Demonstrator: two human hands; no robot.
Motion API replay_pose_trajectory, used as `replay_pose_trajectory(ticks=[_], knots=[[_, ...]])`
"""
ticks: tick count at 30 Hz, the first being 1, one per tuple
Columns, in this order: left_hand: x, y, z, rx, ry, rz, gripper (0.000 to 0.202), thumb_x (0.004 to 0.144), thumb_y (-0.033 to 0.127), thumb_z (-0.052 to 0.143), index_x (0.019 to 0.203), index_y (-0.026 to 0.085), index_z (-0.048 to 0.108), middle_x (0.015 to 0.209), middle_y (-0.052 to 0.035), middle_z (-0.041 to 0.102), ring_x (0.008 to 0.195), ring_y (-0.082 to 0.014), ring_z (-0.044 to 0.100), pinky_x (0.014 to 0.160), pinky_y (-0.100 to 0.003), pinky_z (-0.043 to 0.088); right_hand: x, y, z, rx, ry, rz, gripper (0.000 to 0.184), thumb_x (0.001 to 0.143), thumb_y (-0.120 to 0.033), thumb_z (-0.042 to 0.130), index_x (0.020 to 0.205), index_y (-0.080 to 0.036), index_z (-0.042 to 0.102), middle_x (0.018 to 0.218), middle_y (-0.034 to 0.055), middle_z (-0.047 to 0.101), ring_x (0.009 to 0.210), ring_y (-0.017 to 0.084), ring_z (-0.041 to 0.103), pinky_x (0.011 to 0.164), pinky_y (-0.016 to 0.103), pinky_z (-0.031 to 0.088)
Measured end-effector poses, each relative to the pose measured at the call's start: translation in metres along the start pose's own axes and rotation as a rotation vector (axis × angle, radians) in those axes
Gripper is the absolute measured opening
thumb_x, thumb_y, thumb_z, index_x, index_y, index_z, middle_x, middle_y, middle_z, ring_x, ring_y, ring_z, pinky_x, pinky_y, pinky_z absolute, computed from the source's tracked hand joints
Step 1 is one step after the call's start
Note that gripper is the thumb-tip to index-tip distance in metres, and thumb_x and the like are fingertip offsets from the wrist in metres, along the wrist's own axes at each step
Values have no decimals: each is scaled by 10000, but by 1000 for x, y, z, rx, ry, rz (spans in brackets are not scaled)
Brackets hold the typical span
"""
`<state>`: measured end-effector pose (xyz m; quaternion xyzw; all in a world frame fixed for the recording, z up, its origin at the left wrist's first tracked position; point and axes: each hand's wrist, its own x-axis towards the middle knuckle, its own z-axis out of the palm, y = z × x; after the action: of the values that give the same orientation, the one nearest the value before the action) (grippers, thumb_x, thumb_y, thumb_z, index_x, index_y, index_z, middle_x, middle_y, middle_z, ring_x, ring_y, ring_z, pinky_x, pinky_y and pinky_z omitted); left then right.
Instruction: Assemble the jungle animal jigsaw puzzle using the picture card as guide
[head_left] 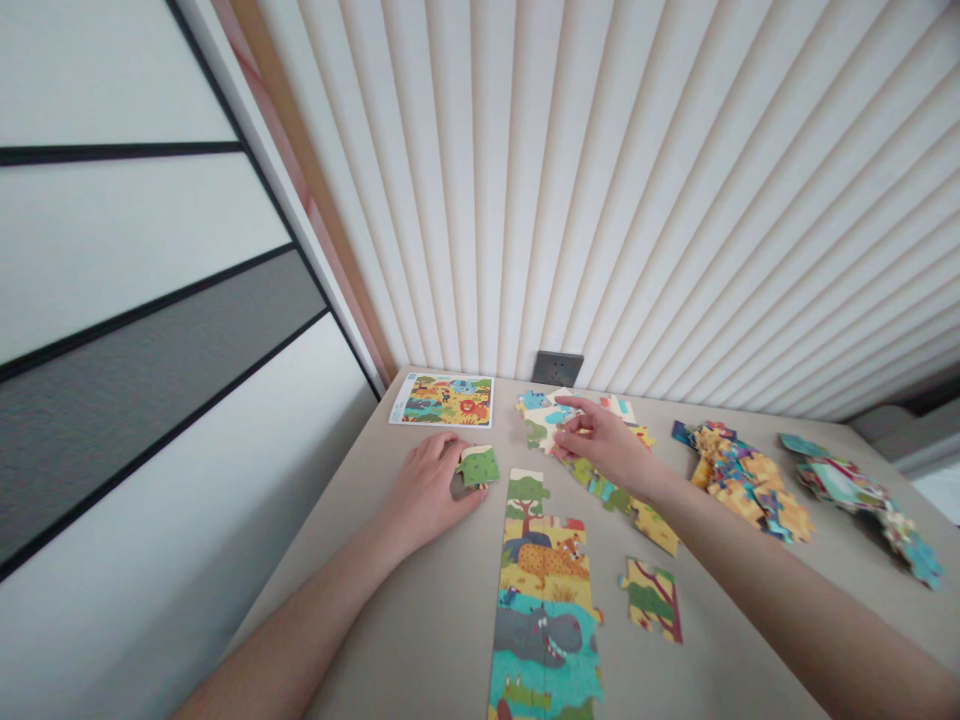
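Note:
My left hand [427, 490] has a green puzzle piece [480, 466] between its thumb and fingers, low over the table. To its right, my right hand [604, 440] reaches over a spread of loose puzzle pieces [536, 425], index finger stretched out and the other fingers bent among them; part of the spread is hidden beneath it. Between my arms lies a joined strip of puzzle [544, 635] with a tree, a leopard, a hippo and a crocodile. A single piece [652, 600] with a green and brown tree pattern lies right of the strip.
A printed picture card [444, 400] lies at the table's back left. One pile of orange and blue pieces [742, 480] and another mixed pile [862, 495] sit to the right. A dark socket [558, 368] is on the pleated wall behind the table [420, 620].

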<state>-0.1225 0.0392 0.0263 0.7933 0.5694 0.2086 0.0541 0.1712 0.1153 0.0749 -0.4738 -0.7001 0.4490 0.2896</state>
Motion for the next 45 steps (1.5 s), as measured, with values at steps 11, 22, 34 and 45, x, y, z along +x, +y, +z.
replay_pose_trajectory(ticks=[11, 22, 34, 45], knots=[[-7, 40, -7, -105, -115, 347, 582, 950, 392, 642, 1484, 203, 508, 1476, -137, 550, 1400, -315, 483, 1206, -520, 371, -91, 41, 22, 239, 54, 295, 635, 890, -489, 705, 1418, -155, 592, 740, -32, 621, 543, 119, 599, 503, 252, 481], [-6, 54, 0, -136, -216, 469, 564, 960, 399, 637, 1492, 250, 525, 1497, -105, 586, 1442, -299, 490, 1230, -545, 334, -88, 38, 27, 101, 30, 256, 648, 924, -486, 613, 1499, -196, 541, 754, -40, 583, 498, 102, 480, 462, 234, 403], [-6, 53, 0, -138, -273, 450, 570, 980, 422, 613, 1508, 239, 505, 1546, -96, 541, 1471, -300, 451, 1250, -549, 293, -87, 42, 30, 82, 44, 220, 646, 932, -489, 622, 1497, -184, 552, 809, -23, 620, 502, 102, 480, 468, 248, 390], [-5, 50, 2, -91, -244, 540, 479, 1006, 354, 606, 1481, 340, 548, 1566, -85, 514, 1481, -300, 442, 1229, -581, 317, -85, 24, 32, -525, 68, 23, 444, 973, -330, 572, 1387, -194, 655, 866, 41, 714, 720, 183, 637, 695, 292, 465]])
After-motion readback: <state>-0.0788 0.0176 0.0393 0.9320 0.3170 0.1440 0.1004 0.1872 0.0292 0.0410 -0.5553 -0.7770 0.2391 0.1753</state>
